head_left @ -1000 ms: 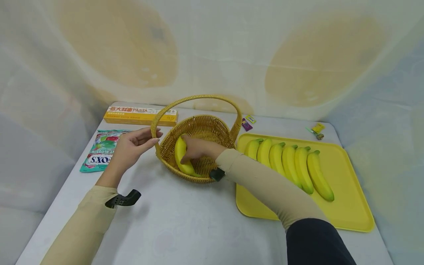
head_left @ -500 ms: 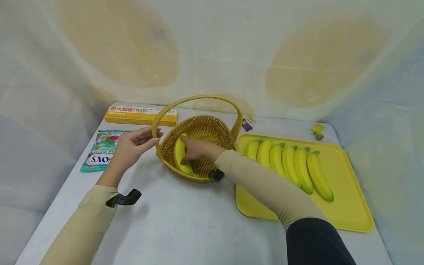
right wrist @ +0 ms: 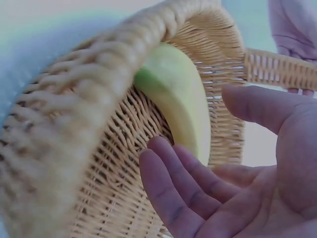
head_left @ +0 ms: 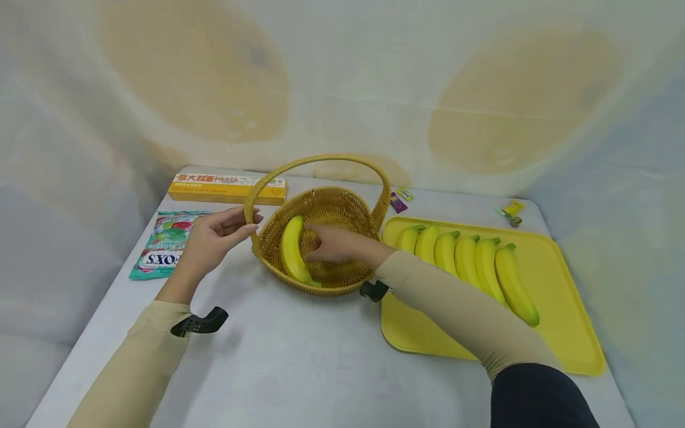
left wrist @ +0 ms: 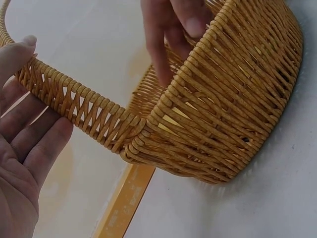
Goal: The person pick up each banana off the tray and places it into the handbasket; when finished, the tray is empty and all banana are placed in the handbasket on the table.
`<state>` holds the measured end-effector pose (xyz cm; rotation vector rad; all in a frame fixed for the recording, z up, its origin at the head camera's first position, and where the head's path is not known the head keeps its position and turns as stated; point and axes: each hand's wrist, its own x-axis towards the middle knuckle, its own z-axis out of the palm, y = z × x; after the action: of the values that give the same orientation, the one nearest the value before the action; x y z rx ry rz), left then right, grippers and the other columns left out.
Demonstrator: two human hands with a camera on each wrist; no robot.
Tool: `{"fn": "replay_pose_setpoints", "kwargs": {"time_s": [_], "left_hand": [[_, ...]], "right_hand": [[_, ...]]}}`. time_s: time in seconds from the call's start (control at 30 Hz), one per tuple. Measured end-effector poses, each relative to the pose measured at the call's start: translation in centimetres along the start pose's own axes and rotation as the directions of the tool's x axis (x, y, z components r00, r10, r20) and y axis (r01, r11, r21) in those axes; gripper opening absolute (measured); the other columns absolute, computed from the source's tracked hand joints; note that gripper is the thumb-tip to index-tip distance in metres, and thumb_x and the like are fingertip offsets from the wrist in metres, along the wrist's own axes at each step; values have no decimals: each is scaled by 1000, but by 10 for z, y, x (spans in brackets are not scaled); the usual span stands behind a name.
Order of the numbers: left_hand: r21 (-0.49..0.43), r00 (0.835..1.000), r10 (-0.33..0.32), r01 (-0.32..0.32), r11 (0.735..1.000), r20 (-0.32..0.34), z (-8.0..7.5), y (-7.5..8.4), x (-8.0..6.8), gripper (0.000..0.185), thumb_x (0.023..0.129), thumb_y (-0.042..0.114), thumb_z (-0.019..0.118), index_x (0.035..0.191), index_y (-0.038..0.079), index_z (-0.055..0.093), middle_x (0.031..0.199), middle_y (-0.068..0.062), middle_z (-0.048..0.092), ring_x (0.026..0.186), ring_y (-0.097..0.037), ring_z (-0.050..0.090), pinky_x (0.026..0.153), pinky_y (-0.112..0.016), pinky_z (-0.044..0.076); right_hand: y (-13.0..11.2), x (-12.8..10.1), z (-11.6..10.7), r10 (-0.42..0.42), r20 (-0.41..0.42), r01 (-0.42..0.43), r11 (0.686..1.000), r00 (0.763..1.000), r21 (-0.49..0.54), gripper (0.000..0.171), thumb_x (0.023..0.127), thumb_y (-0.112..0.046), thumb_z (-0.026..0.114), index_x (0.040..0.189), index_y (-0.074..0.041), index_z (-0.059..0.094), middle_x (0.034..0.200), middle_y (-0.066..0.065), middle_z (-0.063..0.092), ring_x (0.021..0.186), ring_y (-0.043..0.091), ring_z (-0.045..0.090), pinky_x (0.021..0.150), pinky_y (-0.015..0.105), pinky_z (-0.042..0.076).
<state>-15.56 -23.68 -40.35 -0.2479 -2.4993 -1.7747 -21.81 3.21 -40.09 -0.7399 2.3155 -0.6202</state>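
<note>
One banana [head_left: 291,249] lies in the wicker basket [head_left: 342,279], both hands beside it.
Near the tabletop's far edge, the left hand [head_left: 211,238] rests relaxed, straight fingers [left wrist: 34,144] against the lower handle [head_left: 251,205]. The right hand [head_left: 334,245] hovers inside the basket with loose, open fingers [right wrist: 173,193], apparently just off the banana, holding nothing. Five more bananas [head_left: 471,264] lie in a row on the yellow tray [head_left: 567,345] by the right edge.
</note>
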Motion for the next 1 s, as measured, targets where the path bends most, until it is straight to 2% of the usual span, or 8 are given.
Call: {"fn": "replay_pose_setpoints", "kwargs": {"time_s": [0.23,0.4,0.57,0.73,1.0], "left_hand": [[6,1000,-2,2,1000,-4,0,0,-1,40,96,30,73,130,8,69,120,-9,73,108,-7,70,92,-19,54],[12,1000,-9,9,1000,-7,0,1,-1,40,96,31,73,130,9,69,120,-9,73,108,-7,70,93,-18,53],[15,1000,-13,14,1000,-8,-1,2,-2,41,96,31,73,131,9,69,121,-8,73,109,-6,69,93,-18,53],[-11,1000,4,-4,1000,-1,-1,1,-1,40,96,28,73,130,7,69,120,-8,74,108,-7,70,93,-19,54],[-16,1000,1,-1,1000,6,-1,0,-1,43,96,27,73,132,4,67,121,-9,73,109,-6,69,93,-18,53]], "right_hand": [[17,-34,1,-65,-125,76,994,990,80,68,100,-33,66,158,-12,36,125,9,65,107,22,64,89,35,55],[33,-61,5,-123,-279,161,980,952,116,55,100,-26,66,150,-11,49,116,7,64,102,20,62,84,33,54],[45,-93,4,-117,-376,196,964,919,181,47,100,-20,65,146,-12,55,112,6,62,99,19,60,83,36,53],[69,-122,4,-63,-427,169,962,902,214,46,100,-19,66,145,-13,56,114,5,63,101,19,60,85,38,53],[118,-165,0,49,-478,40,984,877,173,48,103,-18,62,148,-8,51,122,17,62,106,28,62,91,46,53]]}}
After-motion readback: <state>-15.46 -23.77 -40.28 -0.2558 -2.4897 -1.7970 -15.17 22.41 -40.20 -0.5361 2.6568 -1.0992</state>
